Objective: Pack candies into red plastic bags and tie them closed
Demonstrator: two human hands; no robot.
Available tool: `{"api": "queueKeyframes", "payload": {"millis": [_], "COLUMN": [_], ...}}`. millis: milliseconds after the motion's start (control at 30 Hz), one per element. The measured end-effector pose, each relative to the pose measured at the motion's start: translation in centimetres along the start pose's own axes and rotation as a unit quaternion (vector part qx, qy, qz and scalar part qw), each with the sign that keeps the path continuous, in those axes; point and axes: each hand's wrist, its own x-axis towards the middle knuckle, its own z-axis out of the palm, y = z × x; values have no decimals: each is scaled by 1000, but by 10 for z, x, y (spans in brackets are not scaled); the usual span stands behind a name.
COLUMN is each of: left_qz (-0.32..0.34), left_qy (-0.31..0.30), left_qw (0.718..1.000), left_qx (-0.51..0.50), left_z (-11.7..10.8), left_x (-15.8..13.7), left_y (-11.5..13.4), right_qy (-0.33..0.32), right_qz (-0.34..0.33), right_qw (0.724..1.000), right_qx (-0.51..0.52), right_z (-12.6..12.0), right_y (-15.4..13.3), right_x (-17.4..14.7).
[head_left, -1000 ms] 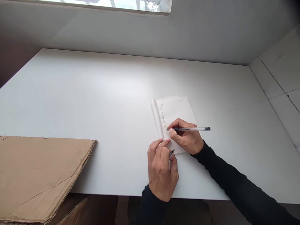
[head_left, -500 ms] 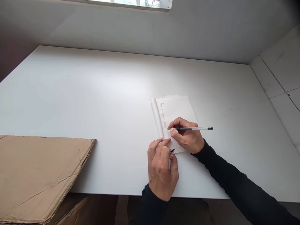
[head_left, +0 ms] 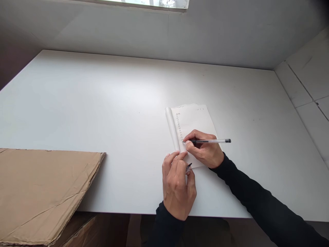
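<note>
A small notebook lies on the white table, its left pages curled over into a roll. Down the left side of its page runs a column of handwritten numbers. My right hand grips a clear pen with a black end, and the tip meets the page at the bottom of the column. Below it, my left hand rests at the notebook's lower left corner, fingertips on the curled pages. Between its thumb and finger sits a pen cap, clear with a black clip; the fingers hide part of it.
A flattened brown cardboard piece covers the front left corner of the white table, with more cardboard below it. Behind the table stands a grey wall with a window edge at the top. A tiled wall borders the right side.
My right hand and the pen have shifted slightly left, the tip still at the bottom number. My left hand stays in place with the pen cap.
</note>
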Motion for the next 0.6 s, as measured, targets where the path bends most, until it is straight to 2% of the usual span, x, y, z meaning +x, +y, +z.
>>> {"api": "queueKeyframes", "payload": {"millis": [367, 600], "left_qz": [-2, -3], "left_qy": [-3, -3], "left_qw": [1000, 1000], "left_qx": [1, 1], "left_z": [0, 0], "left_x": [0, 0], "left_y": [-1, 0], "right_qy": [-12, 4], "right_qz": [1, 13], "right_qw": [1000, 1000], "right_qx": [1, 9], "right_z": [-1, -2], "right_y": [0, 1], "right_x": [0, 1]}}
